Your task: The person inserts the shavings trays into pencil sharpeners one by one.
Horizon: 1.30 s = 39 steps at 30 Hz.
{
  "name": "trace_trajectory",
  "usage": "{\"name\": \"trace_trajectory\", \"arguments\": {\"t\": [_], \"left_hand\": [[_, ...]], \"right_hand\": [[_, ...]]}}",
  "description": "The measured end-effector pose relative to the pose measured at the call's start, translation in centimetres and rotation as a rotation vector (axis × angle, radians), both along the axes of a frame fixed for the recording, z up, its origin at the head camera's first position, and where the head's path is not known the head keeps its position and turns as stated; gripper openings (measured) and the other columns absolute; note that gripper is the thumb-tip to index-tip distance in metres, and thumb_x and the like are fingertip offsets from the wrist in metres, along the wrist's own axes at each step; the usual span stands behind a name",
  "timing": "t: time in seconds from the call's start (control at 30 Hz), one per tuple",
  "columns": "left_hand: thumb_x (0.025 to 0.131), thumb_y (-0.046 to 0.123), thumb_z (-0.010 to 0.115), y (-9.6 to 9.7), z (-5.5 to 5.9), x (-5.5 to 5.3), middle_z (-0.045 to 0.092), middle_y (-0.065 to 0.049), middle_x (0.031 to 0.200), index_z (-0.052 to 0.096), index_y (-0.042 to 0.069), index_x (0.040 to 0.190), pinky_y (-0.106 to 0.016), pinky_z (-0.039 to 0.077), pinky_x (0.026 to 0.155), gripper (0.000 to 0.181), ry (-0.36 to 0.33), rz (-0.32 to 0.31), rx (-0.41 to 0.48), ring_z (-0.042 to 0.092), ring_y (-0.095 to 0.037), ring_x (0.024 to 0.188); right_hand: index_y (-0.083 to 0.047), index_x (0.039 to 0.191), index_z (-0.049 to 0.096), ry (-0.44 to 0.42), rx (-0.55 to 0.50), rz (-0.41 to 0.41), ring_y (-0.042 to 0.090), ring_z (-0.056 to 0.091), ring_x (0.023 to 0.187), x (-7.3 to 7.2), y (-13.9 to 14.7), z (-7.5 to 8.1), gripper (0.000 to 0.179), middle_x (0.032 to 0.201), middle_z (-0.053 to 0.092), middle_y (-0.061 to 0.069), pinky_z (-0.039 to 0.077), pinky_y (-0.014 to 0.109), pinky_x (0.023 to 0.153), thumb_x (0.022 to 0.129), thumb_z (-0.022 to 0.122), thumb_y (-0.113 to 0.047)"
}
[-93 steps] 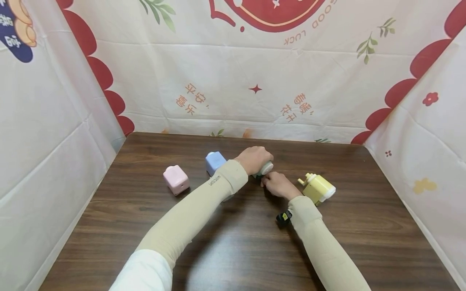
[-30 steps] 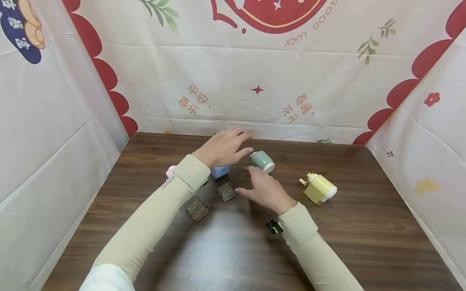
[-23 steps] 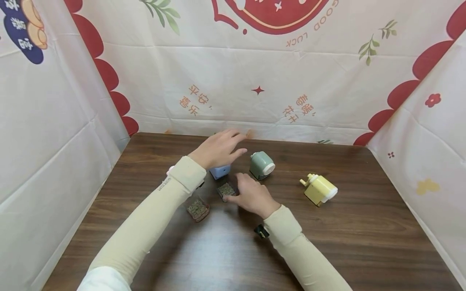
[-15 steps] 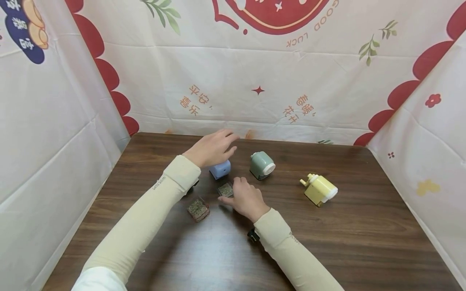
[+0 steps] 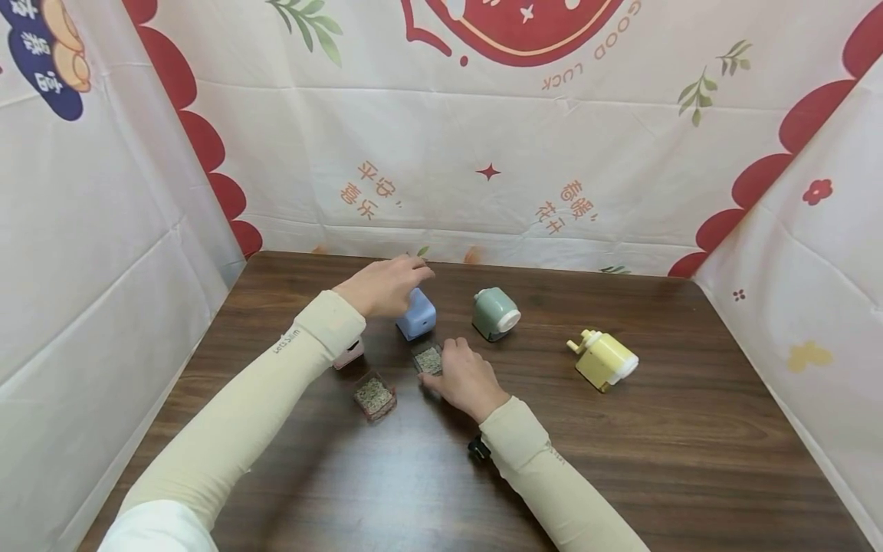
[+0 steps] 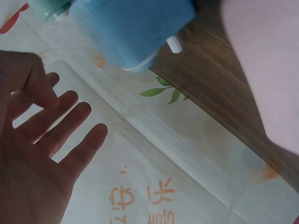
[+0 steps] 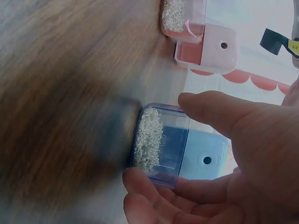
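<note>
My left hand [image 5: 386, 285] hovers behind and beside the blue pencil sharpener [image 5: 418, 316]; its fingers are loosely spread in the left wrist view, apart from the blue body [image 6: 135, 28]. In front of that sharpener lies a clear shavings drawer [image 5: 428, 361]. My right hand [image 5: 471, 379] holds this drawer by its sides, thumb on one edge and fingertips on the other, as the right wrist view shows. Pale shavings [image 7: 149, 140] fill part of it. A second clear drawer [image 5: 375, 396] with shavings sits near the pink pencil sharpener [image 5: 349, 353], which my left sleeve partly hides.
A green pencil sharpener [image 5: 495, 313] stands right of the blue one. Farther right is a yellow pencil sharpener [image 5: 606, 360] with its crank toward the left. All rest on a dark wooden table [image 5: 655, 460], with a printed white cloth [image 5: 428, 123] hanging behind and at the sides.
Both hands have left the green sharpener. The right hand has moved left and down to the blue sharpener's drawer and taken hold of it; the left has drawn back leftward to the blue sharpener.
</note>
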<state>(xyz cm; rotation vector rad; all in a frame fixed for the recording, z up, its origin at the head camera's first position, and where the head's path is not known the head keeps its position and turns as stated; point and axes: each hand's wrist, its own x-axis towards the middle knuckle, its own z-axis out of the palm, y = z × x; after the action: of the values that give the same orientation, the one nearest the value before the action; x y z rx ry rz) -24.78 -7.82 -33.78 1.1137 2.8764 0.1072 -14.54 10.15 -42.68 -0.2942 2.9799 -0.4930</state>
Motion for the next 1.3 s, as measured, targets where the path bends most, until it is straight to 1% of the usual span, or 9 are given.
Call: {"name": "trace_trajectory", "arguments": {"t": [0.1,0.23,0.4,0.47,0.57,0.67,0.83,1.1,1.3], "left_hand": [[0.098,-0.001,0.063,-0.2,-0.1,0.0,0.057,-0.016,0.157,0.059,0.007,0.154,-0.050,0.052,0.116,0.056,-0.008,-0.025,-0.036,0.054,-0.035,0.148],[0.094,-0.004,0.069,-0.2,-0.1,0.0,0.051,-0.016,0.163,0.056,0.010,0.157,-0.053,0.050,0.117,0.066,-0.055,-0.036,-0.074,0.047,-0.037,0.154],[0.095,-0.014,0.062,0.2,-0.6,0.1,0.044,-0.015,0.170,0.052,0.011,0.161,-0.052,0.049,0.119,0.071,-0.159,-0.033,-0.104,0.039,-0.035,0.160],[0.095,-0.015,0.061,0.4,-0.9,0.1,0.044,-0.015,0.170,0.053,0.011,0.160,-0.051,0.049,0.119,0.070,-0.174,-0.043,-0.116,0.040,-0.035,0.159],[0.095,-0.017,0.063,0.5,-1.4,0.1,0.050,-0.014,0.166,0.058,0.010,0.156,-0.048,0.049,0.120,0.067,-0.172,-0.054,-0.117,0.046,-0.033,0.156],[0.093,-0.020,0.065,0.7,-1.9,0.0,0.059,-0.014,0.158,0.064,0.008,0.151,-0.046,0.048,0.121,0.064,-0.163,-0.064,-0.083,0.053,-0.031,0.150],[0.092,-0.021,0.068,1.0,-2.1,-0.2,0.069,-0.013,0.147,0.070,0.007,0.144,-0.043,0.053,0.116,0.058,-0.151,-0.071,-0.032,0.064,-0.030,0.139],[0.098,-0.016,0.065,1.2,-2.0,-0.1,0.069,-0.014,0.146,0.069,0.008,0.145,-0.040,0.059,0.106,0.053,-0.172,-0.043,-0.046,0.068,-0.029,0.132],[0.097,-0.014,0.069,1.5,-2.4,-0.2,0.069,-0.014,0.146,0.069,0.009,0.145,-0.041,0.059,0.104,0.053,-0.171,-0.022,-0.043,0.069,-0.029,0.130]], "right_hand": [[0.004,0.113,0.066,-0.020,0.001,-0.009,0.038,0.072,0.084,-0.1,0.2,0.1,0.054,0.106,0.064,0.019,0.062,0.053,0.071,0.095,0.083,-0.044],[0.005,0.117,0.066,-0.026,0.007,-0.017,0.039,0.073,0.088,-0.2,0.4,0.2,0.055,0.109,0.065,0.019,0.062,0.054,0.074,0.095,0.083,-0.043],[0.003,0.117,0.066,-0.033,0.016,-0.015,0.039,0.073,0.090,-0.3,0.6,0.2,0.055,0.109,0.065,0.018,0.062,0.056,0.076,0.095,0.083,-0.045],[0.003,0.118,0.066,-0.038,0.014,-0.013,0.039,0.073,0.091,-0.3,0.7,0.2,0.056,0.110,0.066,0.018,0.062,0.057,0.077,0.095,0.083,-0.046],[0.004,0.119,0.066,-0.039,0.004,-0.007,0.039,0.074,0.092,-0.3,0.7,0.2,0.057,0.111,0.066,0.019,0.062,0.057,0.078,0.095,0.083,-0.045],[0.004,0.119,0.066,-0.035,-0.006,-0.005,0.039,0.074,0.091,-0.3,0.8,0.3,0.057,0.110,0.066,0.019,0.062,0.056,0.077,0.095,0.083,-0.044],[0.004,0.117,0.066,-0.028,-0.021,-0.004,0.039,0.073,0.090,-0.3,0.9,0.3,0.056,0.109,0.066,0.019,0.062,0.055,0.076,0.095,0.084,-0.044],[0.004,0.116,0.066,-0.030,-0.037,0.008,0.038,0.073,0.089,-0.4,0.9,0.3,0.055,0.108,0.066,0.019,0.062,0.054,0.077,0.094,0.085,-0.042],[0.006,0.115,0.066,-0.032,-0.036,0.021,0.035,0.072,0.086,-0.6,0.9,0.5,0.054,0.108,0.066,0.020,0.062,0.051,0.076,0.095,0.084,-0.041]]}}
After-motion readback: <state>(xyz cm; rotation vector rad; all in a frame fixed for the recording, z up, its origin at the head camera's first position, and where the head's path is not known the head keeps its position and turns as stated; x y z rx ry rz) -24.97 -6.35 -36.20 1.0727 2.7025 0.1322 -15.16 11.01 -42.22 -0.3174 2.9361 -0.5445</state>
